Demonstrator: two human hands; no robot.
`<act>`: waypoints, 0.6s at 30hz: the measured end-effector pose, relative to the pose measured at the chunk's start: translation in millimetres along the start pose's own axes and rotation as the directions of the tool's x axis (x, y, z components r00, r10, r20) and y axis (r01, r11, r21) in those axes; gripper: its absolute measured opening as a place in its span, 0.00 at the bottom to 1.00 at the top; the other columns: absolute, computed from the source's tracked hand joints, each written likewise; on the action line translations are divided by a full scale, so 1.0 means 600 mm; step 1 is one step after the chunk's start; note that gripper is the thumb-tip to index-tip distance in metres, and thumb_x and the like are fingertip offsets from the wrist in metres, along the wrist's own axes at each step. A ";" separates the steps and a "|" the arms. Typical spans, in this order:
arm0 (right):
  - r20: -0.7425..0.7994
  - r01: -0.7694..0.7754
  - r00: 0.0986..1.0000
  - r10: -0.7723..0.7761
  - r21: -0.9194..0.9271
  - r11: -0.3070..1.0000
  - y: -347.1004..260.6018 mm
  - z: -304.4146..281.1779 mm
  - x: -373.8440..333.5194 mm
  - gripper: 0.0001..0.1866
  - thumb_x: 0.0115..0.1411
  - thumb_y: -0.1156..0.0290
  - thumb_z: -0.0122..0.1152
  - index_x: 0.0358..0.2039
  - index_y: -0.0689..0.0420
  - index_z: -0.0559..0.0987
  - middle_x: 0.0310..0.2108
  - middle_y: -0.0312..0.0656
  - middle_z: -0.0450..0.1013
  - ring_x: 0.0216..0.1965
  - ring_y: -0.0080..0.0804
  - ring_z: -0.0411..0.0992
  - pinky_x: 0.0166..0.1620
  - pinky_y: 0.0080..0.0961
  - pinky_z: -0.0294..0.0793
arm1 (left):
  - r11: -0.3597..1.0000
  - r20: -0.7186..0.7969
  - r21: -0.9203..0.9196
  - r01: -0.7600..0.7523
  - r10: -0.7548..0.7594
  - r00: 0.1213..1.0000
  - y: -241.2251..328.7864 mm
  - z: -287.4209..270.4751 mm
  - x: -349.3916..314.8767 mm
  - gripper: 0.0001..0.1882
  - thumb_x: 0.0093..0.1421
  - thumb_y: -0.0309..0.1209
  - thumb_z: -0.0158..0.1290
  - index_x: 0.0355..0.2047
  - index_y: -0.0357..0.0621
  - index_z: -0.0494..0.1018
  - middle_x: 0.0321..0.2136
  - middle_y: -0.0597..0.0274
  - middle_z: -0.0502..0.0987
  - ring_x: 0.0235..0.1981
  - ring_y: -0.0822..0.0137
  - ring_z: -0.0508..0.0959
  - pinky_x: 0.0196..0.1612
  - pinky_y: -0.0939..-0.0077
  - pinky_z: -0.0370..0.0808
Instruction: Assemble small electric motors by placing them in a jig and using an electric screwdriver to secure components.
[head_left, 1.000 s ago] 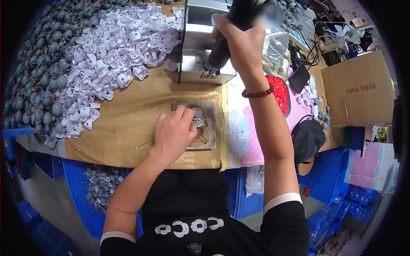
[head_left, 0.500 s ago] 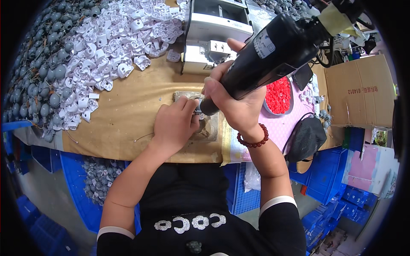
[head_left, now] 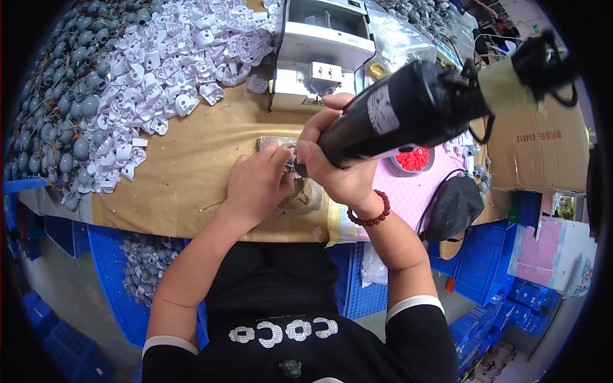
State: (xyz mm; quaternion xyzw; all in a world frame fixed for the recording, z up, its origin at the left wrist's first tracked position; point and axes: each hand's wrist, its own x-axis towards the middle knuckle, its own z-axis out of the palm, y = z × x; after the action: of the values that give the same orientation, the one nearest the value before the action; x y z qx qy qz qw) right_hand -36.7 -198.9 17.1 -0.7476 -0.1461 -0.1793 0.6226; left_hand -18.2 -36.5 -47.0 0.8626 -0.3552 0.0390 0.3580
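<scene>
My right hand [head_left: 348, 175] is wrapped round a black electric screwdriver [head_left: 405, 115] with a cable at its rear end. The tool slants, its rear up to the right and its nose down beside my left fingers. My left hand [head_left: 257, 185] is closed, pinching a small grey-and-white part [head_left: 290, 166] mostly covered by the fingers and the tool's nose. Both hands are over a small worn work block [head_left: 309, 198] on the brown table covering. Whether the bit touches the part is hidden.
White plastic housings [head_left: 172, 70] and grey round pieces [head_left: 48, 137] are heaped at the left. A white-and-black machine [head_left: 325, 48] stands ahead. On the right are a bowl of red pieces [head_left: 414, 159], a black mesh pouch [head_left: 454, 207] and a cardboard box [head_left: 543, 140].
The screwdriver's rear end has swung down and to the right, covering more of the red pieces. My right hand has shifted slightly left; my left hand stays nearly in place.
</scene>
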 end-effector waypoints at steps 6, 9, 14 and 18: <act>0.005 0.033 0.999 -0.034 0.089 0.995 0.008 0.005 -0.011 0.35 0.54 0.87 0.60 0.61 0.56 0.58 0.26 0.40 0.71 0.27 0.24 0.71 0.33 0.20 0.72 | 1.000 0.024 -0.009 0.018 -0.018 1.000 0.003 -0.004 0.002 0.20 0.48 0.30 0.63 0.42 0.51 0.71 0.33 0.63 0.73 0.32 0.58 0.78 0.31 0.60 0.70; 0.036 0.081 0.996 -0.082 0.033 0.996 0.012 0.003 -0.013 0.35 0.54 0.87 0.60 0.61 0.56 0.58 0.25 0.40 0.71 0.27 0.24 0.71 0.33 0.21 0.72 | 1.000 0.012 -0.003 0.012 -0.012 1.000 0.002 -0.003 0.003 0.19 0.48 0.30 0.63 0.41 0.51 0.71 0.34 0.63 0.73 0.32 0.57 0.78 0.31 0.60 0.70; 0.050 0.079 0.995 -0.081 0.042 0.996 0.014 0.000 -0.016 0.34 0.54 0.86 0.60 0.60 0.56 0.59 0.25 0.40 0.71 0.27 0.25 0.72 0.33 0.21 0.72 | 1.000 0.034 0.002 0.026 -0.026 0.999 0.003 -0.004 0.003 0.19 0.48 0.30 0.62 0.41 0.50 0.71 0.35 0.62 0.73 0.32 0.56 0.78 0.32 0.59 0.71; -0.019 -0.040 0.999 0.043 0.136 0.990 0.003 0.000 -0.005 0.35 0.53 0.87 0.61 0.60 0.58 0.59 0.25 0.40 0.72 0.26 0.27 0.72 0.32 0.23 0.73 | 0.998 0.044 0.014 0.055 -0.056 0.997 0.006 -0.003 0.002 0.19 0.49 0.31 0.62 0.41 0.50 0.71 0.36 0.62 0.73 0.33 0.57 0.78 0.34 0.59 0.72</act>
State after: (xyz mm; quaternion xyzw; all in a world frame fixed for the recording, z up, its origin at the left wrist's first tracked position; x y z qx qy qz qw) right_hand -38.8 -199.5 14.1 -0.7046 -0.1354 -0.1639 0.6770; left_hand -19.1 -37.8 -43.2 0.8751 -0.3387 0.0119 0.3456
